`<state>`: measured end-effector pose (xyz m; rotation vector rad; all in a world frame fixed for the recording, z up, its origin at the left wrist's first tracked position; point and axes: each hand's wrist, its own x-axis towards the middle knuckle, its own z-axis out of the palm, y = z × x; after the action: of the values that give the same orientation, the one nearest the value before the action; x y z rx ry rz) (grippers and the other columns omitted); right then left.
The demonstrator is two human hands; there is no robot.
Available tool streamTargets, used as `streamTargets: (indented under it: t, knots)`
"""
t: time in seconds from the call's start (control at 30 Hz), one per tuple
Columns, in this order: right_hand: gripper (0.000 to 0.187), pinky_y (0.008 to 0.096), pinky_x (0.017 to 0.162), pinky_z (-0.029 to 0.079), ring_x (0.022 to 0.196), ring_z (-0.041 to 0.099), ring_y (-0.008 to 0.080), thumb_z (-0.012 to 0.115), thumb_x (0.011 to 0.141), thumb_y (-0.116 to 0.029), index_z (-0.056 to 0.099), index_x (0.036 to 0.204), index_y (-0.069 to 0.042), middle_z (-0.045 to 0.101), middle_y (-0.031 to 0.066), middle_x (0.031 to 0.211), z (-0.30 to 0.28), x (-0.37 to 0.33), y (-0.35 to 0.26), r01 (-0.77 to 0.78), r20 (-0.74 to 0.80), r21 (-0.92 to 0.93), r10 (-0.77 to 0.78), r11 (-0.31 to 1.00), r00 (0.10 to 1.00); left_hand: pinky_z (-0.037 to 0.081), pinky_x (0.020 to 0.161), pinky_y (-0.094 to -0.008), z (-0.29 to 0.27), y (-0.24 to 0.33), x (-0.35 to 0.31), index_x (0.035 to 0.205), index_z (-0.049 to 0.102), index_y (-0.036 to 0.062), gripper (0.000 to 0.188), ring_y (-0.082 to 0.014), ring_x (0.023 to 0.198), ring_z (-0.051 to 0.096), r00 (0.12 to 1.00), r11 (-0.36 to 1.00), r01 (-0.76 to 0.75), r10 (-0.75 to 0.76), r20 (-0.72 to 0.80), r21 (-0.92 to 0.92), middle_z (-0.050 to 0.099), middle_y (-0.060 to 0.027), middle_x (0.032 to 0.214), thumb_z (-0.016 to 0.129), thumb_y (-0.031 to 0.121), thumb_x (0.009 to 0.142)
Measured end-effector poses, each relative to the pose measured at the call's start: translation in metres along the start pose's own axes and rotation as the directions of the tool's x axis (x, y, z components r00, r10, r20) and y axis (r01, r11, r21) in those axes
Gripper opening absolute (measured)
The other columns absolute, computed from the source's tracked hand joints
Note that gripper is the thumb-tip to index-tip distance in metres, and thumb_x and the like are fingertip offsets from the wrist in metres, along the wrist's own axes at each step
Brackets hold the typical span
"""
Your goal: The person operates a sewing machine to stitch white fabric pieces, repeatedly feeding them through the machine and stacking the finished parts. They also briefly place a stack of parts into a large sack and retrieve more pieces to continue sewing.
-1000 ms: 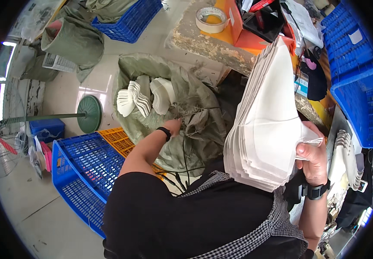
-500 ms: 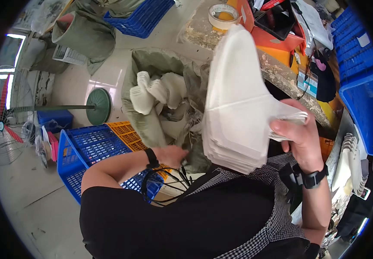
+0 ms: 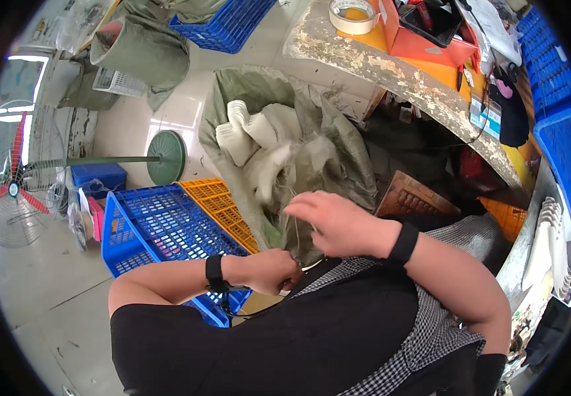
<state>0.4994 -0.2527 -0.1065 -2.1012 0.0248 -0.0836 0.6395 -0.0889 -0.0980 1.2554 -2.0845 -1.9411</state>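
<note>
A green woven sack (image 3: 226, 175) stands open before me, its mouth slack. Inside it lie stacked white cloth-like pieces (image 3: 275, 125), with more pale pieces (image 3: 292, 173) nearer me, smeared by motion. Over the sack's near side, my right hand (image 3: 341, 223) is open and holds nothing, its fingers stretched toward the left. My left hand (image 3: 273, 270) is closed low at the sack's near edge. What its fingers grip, if anything, is hidden.
Blue and orange plastic crates (image 3: 179, 214) lie left of the sack, near a standing fan (image 3: 14, 188). A worn table (image 3: 391, 63) at the right bears a tape roll (image 3: 353, 16) and a red box (image 3: 424, 43). More white pieces (image 3: 549, 244) stand at far right.
The thick stack of white boot-shaped pieces has left my right hand, which has moved left and down over the sack. Blurred pale pieces now show in the sack. My left hand shifted slightly nearer.
</note>
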Motion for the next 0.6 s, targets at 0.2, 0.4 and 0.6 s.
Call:
streamTargets:
  t: [0.2,0.4,0.6]
  knots:
    - [0.052,0.0477,0.115,0.019,0.138,0.03,0.0328,0.063,0.066,-0.018,0.061,0.116,-0.009,0.046,0.0132,0.139,0.008,0.0,-0.007,0.158,0.337,-0.202,-0.083,0.967,0.938,0.044,0.057,-0.0388,-0.011,0.02,-0.01,0.064,0.057,0.0053,0.011,-0.0298,0.065,0.059,0.968,0.958,-0.216,0.185,-0.17,-0.188,0.057,-0.0086,0.065,0.063,-0.003,0.059]
    - [0.033,0.0449,0.095,0.043,0.094,0.063,0.0342,0.057,0.075,-0.033,0.07,0.086,-0.004,0.068,0.0163,0.082,0.003,-0.008,0.022,-0.329,0.558,-0.22,0.395,0.918,0.73,0.045,0.057,-0.0363,-0.024,0.005,-0.014,0.073,0.06,0.0037,0.008,-0.0259,0.064,0.059,0.989,0.94,-0.149,0.149,-0.025,-0.308,0.058,-0.0074,0.066,0.064,0.001,0.066]
    - [0.032,0.0476,0.068,0.051,0.073,0.064,0.037,0.051,0.081,-0.03,0.067,0.075,-0.002,0.065,0.0197,0.074,-0.016,-0.037,0.037,-0.433,0.171,-0.4,0.529,0.808,0.831,0.047,0.064,-0.0299,-0.057,-0.112,0.042,0.104,0.06,0.0013,0.05,-0.0141,0.075,0.057,0.526,0.896,0.443,-0.282,-0.802,-0.024,0.062,-0.005,0.087,0.07,0.045,0.081]
